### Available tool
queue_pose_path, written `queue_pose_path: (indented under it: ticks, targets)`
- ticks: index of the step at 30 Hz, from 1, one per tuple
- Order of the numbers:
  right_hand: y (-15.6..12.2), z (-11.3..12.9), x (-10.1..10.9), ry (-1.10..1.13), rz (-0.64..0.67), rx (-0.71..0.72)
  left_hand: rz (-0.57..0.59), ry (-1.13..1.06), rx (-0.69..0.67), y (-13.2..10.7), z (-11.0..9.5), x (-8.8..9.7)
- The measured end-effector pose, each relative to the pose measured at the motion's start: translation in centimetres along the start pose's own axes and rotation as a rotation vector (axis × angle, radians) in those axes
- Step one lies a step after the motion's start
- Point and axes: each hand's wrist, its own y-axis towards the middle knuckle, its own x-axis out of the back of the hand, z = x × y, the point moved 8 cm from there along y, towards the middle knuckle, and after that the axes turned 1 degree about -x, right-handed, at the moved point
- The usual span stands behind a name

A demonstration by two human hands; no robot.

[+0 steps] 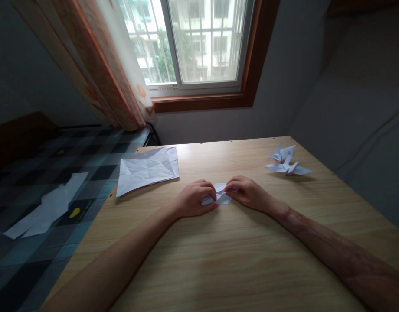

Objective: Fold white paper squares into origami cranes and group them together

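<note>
A small, partly folded piece of white paper (221, 194) lies on the wooden table (238, 260) near its middle. My left hand (194, 198) is curled, with its fingers pressed on the paper's left end. From the right, my right hand (248, 191) pinches the paper's other end. Both hands rest on the tabletop and cover much of the paper.
A creased, unfolded white sheet (147, 170) lies at the table's far left. Two folded paper cranes (286, 162) sit at the far right. A bed with a checked cover (40, 182) and loose white paper (46, 210) adjoins the left edge. A window (199, 41) and curtain (111, 65) are behind.
</note>
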Motion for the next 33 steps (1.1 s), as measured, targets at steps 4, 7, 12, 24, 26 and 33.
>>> queue_pose_path:
  ticks: [4, 7, 12, 24, 26, 33]
  targets:
    - [0.0, -0.1, -0.1, -0.011, -0.004, 0.019, 0.011, -0.059, 0.024, -0.1, 0.2, 0.2]
    - [0.0, -0.1, -0.2, -0.021, 0.002, 0.011, 0.001, -0.061, 0.057, -0.1, 0.4, 0.4]
    - [0.1, 0.4, -0.2, -0.026, 0.029, 0.01, -0.019, 0.025, 0.063, -0.2, 0.4, 0.1]
    - [0.1, 0.9, -0.3, -0.134, 0.045, 0.078, -0.036, 0.246, -0.079, -0.5, -1.1, -0.6]
    - [0.1, 1.1, -0.1, -0.174, 0.044, 0.086, -0.02, 0.264, -0.078, -0.4, -1.2, -0.7]
    - [0.1, 1.5, -0.2, -0.235, 0.097, 0.067, -0.01, 0.228, 0.003, 0.1, -0.7, -0.9]
